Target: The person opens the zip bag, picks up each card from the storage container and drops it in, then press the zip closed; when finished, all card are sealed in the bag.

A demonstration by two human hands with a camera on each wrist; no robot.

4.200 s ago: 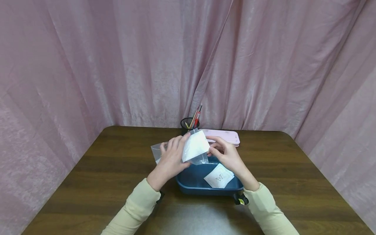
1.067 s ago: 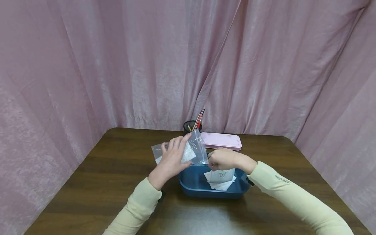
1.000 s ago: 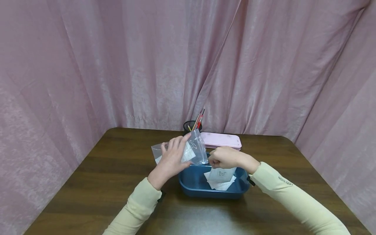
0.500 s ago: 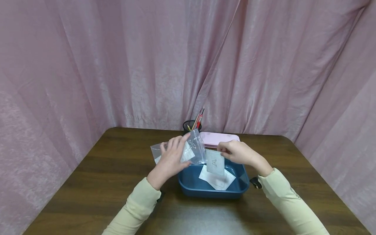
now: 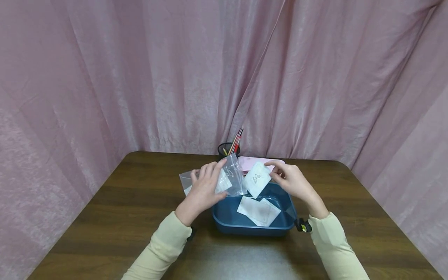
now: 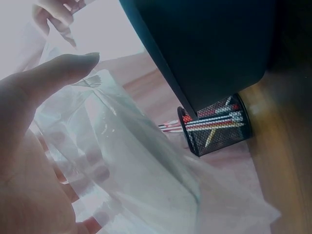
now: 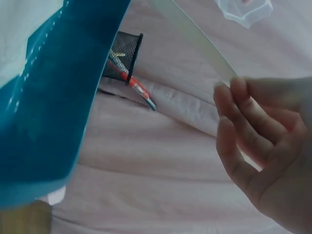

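Note:
My left hand (image 5: 206,184) holds a clear zip bag (image 5: 237,175) on its side above the blue bin's left rim. White squares show inside the bag, partly behind my fingers. In the left wrist view the thumb (image 6: 68,68) lies across the bag near its mouth. Between thumb and fingertips, my right hand (image 5: 292,182) pinches a flat white square packet (image 5: 257,179) with a butterfly print, just right of the bag's mouth. The right wrist view catches this packet (image 7: 200,39) nearly edge-on. Below, overlapping white packets (image 5: 259,212) lie in the blue bin (image 5: 252,230).
Behind the bag stands a black mesh pen cup (image 5: 224,149) with pencils and a red pen. A pink case (image 5: 246,162) lies right of it, partly hidden by the packet. The brown wooden table (image 5: 140,175) ends at a pink curtain (image 5: 175,97).
One second ago my right hand was low in the bin with a butterfly packet; it has since lifted and turned that packet beside the bag's mouth. My left hand has stayed in place.

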